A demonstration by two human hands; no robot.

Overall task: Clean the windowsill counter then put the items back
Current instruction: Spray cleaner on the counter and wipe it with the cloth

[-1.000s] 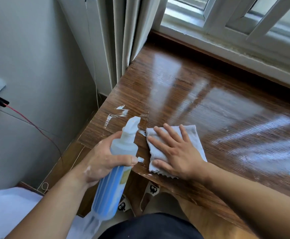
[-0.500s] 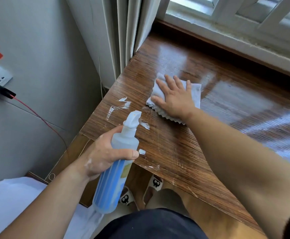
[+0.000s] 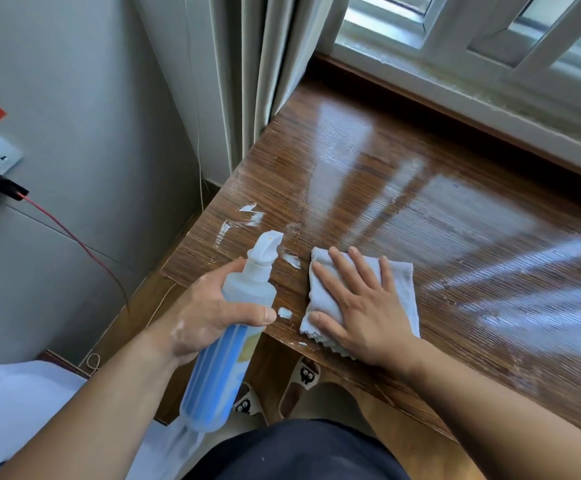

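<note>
The right hand point(image 3: 361, 306) lay flat with straight, slightly spread fingers and pressed a folded pale cloth point(image 3: 401, 289) onto the windowsill counter point(image 3: 420, 209), close to its front edge. At nine o'clock from it, the left hand point(image 3: 206, 313) was curled around the shoulder of a spray bottle point(image 3: 213, 382), with the thumb across the front. The nozzle pointed toward one o'clock, and the body of the bottle hung beyond the counter edge, over the floor. I judged that the wiping step was in hand and that putting items back was not yet begun, since no items showed on the wood. A small dab point(image 3: 284, 312) of white foam sat between the thumb and the cloth, and white streaks point(image 3: 247, 216) remained at eleven o'clock, near the left corner. The next move probably called for sliding the cloth toward ten and eleven o'clock over these marks and stopping before the left edge. At six o'clock the front edge was very near to the wrist, so there was little room there. Toward two and three o'clock open glossy wood stretched far. At twelve o'clock the window frame point(image 3: 455, 64) closed the surface, and the curtain point(image 3: 247, 81) hung by the far left corner.
</note>
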